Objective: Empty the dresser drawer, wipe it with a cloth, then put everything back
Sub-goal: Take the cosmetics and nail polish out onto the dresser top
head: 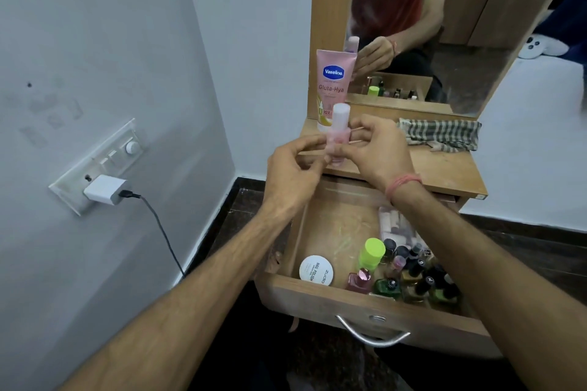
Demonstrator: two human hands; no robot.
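The wooden dresser drawer (317,298) is pulled open below me. It holds a white round nail polish remover tub (316,270), a lime-capped bottle (372,252), several small nail polish bottles (416,282) and a clear pouch (397,224). Above the dresser top (444,168), both hands meet around a small pink bottle (338,133) held upright. My left hand (292,174) pinches its lower part. My right hand (378,152) grips it too and holds thin wooden sticks (357,136). A striped cloth (440,134) lies on the dresser top to the right.
A pink Vaseline tube (333,86) stands at the back left of the dresser top, before the mirror (444,25). On the left wall a white charger (104,190) sits in a switch panel, its cable hanging down. The drawer's metal handle (371,335) faces me.
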